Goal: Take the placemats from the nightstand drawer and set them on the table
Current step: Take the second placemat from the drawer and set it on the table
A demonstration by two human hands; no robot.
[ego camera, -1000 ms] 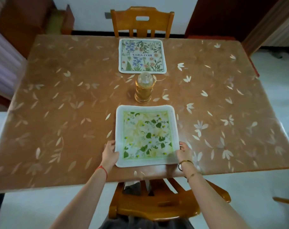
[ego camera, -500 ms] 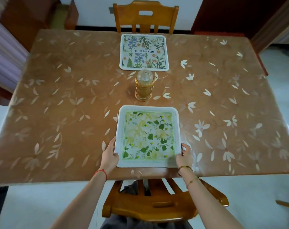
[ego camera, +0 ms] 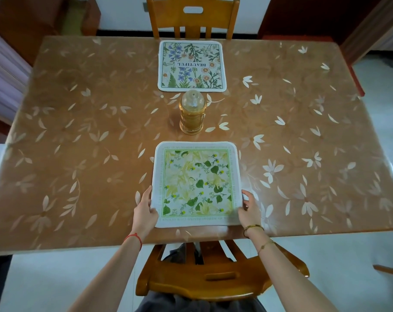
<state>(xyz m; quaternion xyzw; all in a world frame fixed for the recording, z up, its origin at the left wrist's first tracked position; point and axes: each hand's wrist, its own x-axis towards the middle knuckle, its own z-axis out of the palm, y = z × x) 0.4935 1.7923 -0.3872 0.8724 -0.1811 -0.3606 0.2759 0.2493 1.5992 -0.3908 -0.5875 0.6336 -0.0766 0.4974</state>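
Nearest, on the person's side of the amber jar (ego camera: 192, 113), one wooden chair (ego camera: 204, 282) is tucked under the table (ego camera: 78, 154). Just beyond it, two hands hold the green-leaf placemat (ego camera: 195, 183), which lies on the table directly nearside of the jar and close to it. The left hand (ego camera: 144, 212) pinches the mat's near left corner with its thumb on top. The right hand (ego camera: 249, 210) grips the near right corner with curled fingers. The mat lies between the two hands, though it is hard to tell whether any fingers are tucked beneath it. The single jar stands upright at mid-table. On the jar's far side lies a second mat, the blue-flower placemat (ego camera: 192, 65), untouched. Behind that stands a second chair (ego camera: 192, 18). That makes two placemats, two chairs and one jar.
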